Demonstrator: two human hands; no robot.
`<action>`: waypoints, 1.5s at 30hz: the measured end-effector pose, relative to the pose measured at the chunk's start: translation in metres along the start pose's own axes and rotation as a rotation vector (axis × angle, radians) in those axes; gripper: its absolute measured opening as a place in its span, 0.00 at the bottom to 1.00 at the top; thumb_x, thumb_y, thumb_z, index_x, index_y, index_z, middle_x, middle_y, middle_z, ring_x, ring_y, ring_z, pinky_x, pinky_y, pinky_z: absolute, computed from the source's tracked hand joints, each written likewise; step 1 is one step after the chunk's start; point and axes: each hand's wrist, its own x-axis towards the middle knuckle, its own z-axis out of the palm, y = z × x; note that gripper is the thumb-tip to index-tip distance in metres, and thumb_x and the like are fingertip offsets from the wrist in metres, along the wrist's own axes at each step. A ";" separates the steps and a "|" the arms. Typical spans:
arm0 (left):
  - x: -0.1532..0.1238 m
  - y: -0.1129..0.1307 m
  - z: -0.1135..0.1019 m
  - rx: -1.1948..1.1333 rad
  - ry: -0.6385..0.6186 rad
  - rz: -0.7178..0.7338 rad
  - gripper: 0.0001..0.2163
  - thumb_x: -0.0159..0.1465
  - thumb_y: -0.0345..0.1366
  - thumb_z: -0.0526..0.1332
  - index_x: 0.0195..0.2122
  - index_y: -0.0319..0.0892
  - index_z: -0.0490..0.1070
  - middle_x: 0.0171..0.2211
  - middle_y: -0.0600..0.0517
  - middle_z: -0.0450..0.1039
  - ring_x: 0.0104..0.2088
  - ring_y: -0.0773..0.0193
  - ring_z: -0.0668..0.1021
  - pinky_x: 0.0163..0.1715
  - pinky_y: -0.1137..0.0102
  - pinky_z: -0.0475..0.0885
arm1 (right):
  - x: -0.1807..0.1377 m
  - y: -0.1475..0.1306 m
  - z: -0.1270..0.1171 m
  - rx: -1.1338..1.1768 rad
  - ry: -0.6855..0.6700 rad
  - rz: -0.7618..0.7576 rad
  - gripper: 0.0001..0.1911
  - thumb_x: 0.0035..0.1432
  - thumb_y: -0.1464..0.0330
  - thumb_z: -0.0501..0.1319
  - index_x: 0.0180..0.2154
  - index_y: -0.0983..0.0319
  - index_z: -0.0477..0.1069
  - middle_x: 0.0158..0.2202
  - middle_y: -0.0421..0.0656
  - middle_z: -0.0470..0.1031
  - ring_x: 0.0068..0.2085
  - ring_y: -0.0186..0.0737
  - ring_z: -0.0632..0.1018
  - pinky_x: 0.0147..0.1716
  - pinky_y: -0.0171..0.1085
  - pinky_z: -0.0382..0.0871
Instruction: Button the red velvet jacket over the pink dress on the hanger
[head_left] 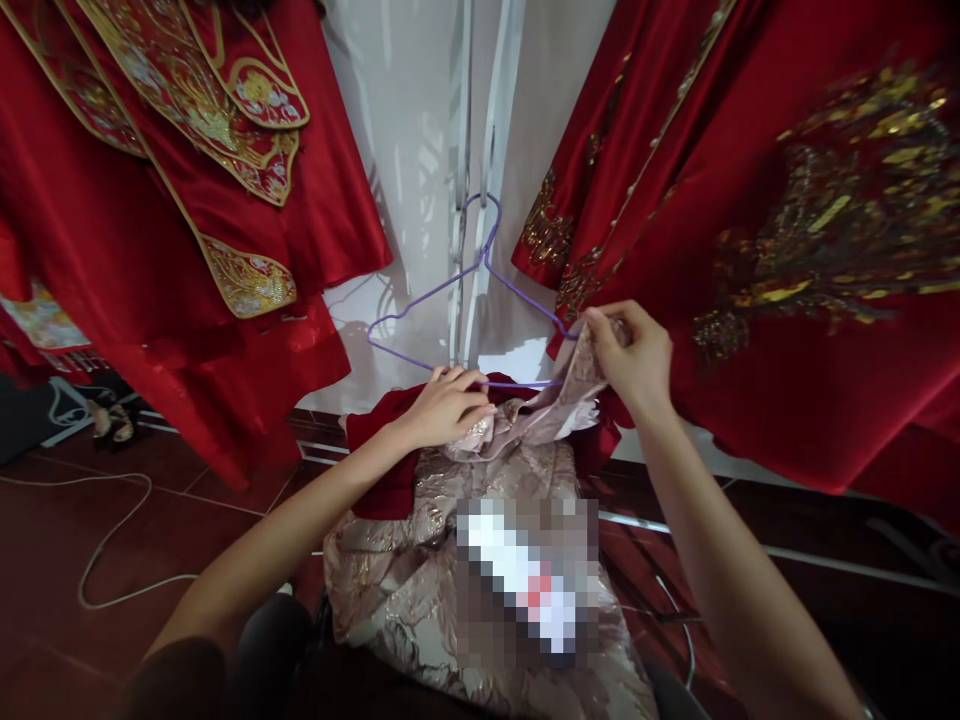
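A purple wire hanger (427, 296) hangs by its hook from a white metal post. At its right end, my right hand (637, 355) pinches a strap-like edge of a pinkish-beige brocade dress (405, 590), which lies around the hanger's right corner. My left hand (448, 408) is at the dress's neckline, just under the hanger's bottom bar, fingers curled over the fabric. The hanger's left corner is bare. The dress drapes down toward my lap, and a pixelated patch hides part of its front. Dark red cloth (382, 430) shows behind the dress.
Red embroidered garments hang on both sides: a gold-trimmed one (247, 190) at left and a sequined one (750, 250) at right. The white post (461, 110) stands between them. A pale cable (112, 545) crosses the tiled floor; shoes (112, 420) sit at far left.
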 end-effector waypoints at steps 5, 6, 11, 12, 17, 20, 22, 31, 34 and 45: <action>0.015 0.017 0.007 -0.099 0.045 -0.006 0.15 0.66 0.42 0.48 0.34 0.44 0.72 0.45 0.51 0.68 0.46 0.61 0.68 0.46 0.61 0.58 | 0.007 -0.004 0.028 -0.023 -0.012 -0.020 0.15 0.59 0.56 0.52 0.35 0.58 0.69 0.31 0.43 0.74 0.31 0.41 0.73 0.32 0.38 0.64; 0.016 0.016 0.007 -0.115 0.061 -0.011 0.15 0.66 0.42 0.48 0.34 0.44 0.72 0.45 0.51 0.68 0.46 0.61 0.68 0.47 0.61 0.58 | 0.007 -0.001 0.031 -0.020 -0.032 -0.015 0.15 0.59 0.55 0.52 0.35 0.58 0.69 0.31 0.43 0.74 0.31 0.40 0.73 0.33 0.38 0.63; 0.003 -0.029 0.005 -0.173 0.239 -0.147 0.14 0.66 0.41 0.49 0.33 0.43 0.72 0.46 0.49 0.67 0.47 0.61 0.68 0.50 0.63 0.59 | 0.013 0.006 0.027 -0.048 -0.084 0.009 0.17 0.58 0.53 0.52 0.33 0.59 0.68 0.28 0.42 0.72 0.29 0.38 0.71 0.34 0.38 0.63; -0.004 -0.045 0.006 -0.165 0.315 -0.239 0.14 0.65 0.40 0.49 0.33 0.42 0.72 0.44 0.48 0.68 0.46 0.61 0.69 0.48 0.64 0.61 | 0.015 0.006 0.023 -0.062 -0.069 0.007 0.17 0.58 0.53 0.52 0.33 0.59 0.69 0.28 0.42 0.72 0.29 0.39 0.71 0.35 0.39 0.63; -0.047 -0.127 0.011 -0.150 0.406 -0.702 0.15 0.64 0.41 0.49 0.24 0.41 0.67 0.24 0.51 0.65 0.30 0.63 0.69 0.35 0.69 0.64 | 0.024 0.005 0.013 -0.076 -0.061 0.010 0.16 0.56 0.54 0.54 0.32 0.59 0.69 0.26 0.42 0.72 0.27 0.38 0.70 0.31 0.37 0.61; -0.064 -0.148 0.013 -0.213 0.400 -0.768 0.16 0.63 0.41 0.49 0.20 0.41 0.64 0.20 0.54 0.61 0.27 0.64 0.67 0.33 0.71 0.62 | 0.025 0.007 0.013 -0.054 -0.072 0.010 0.15 0.56 0.54 0.54 0.31 0.59 0.69 0.25 0.41 0.72 0.26 0.37 0.69 0.28 0.37 0.60; -0.068 -0.151 0.014 -0.261 0.424 -0.765 0.16 0.62 0.43 0.49 0.21 0.41 0.64 0.21 0.54 0.63 0.29 0.65 0.67 0.33 0.72 0.62 | 0.025 0.007 0.013 -0.045 -0.071 0.007 0.15 0.56 0.54 0.55 0.31 0.59 0.69 0.25 0.41 0.71 0.26 0.37 0.69 0.27 0.36 0.60; -0.052 -0.159 0.002 -0.330 0.480 -0.695 0.17 0.63 0.45 0.49 0.27 0.40 0.69 0.27 0.52 0.68 0.33 0.63 0.70 0.38 0.71 0.65 | 0.028 0.003 0.004 -0.057 -0.120 -0.045 0.13 0.56 0.55 0.55 0.30 0.58 0.68 0.27 0.41 0.73 0.29 0.39 0.72 0.32 0.38 0.61; -0.026 -0.155 -0.016 -0.337 0.440 -0.628 0.17 0.63 0.45 0.48 0.28 0.40 0.70 0.28 0.51 0.69 0.34 0.63 0.70 0.39 0.72 0.65 | 0.027 0.006 0.006 -0.048 -0.137 -0.030 0.14 0.56 0.55 0.55 0.30 0.58 0.68 0.26 0.40 0.72 0.27 0.38 0.71 0.30 0.36 0.61; -0.001 -0.106 -0.030 -0.199 0.460 -0.587 0.27 0.53 0.45 0.62 0.51 0.37 0.59 0.47 0.42 0.62 0.49 0.54 0.67 0.51 0.60 0.62 | 0.024 0.013 0.011 -0.024 -0.171 0.001 0.15 0.55 0.54 0.55 0.29 0.58 0.68 0.25 0.39 0.71 0.27 0.37 0.69 0.28 0.36 0.60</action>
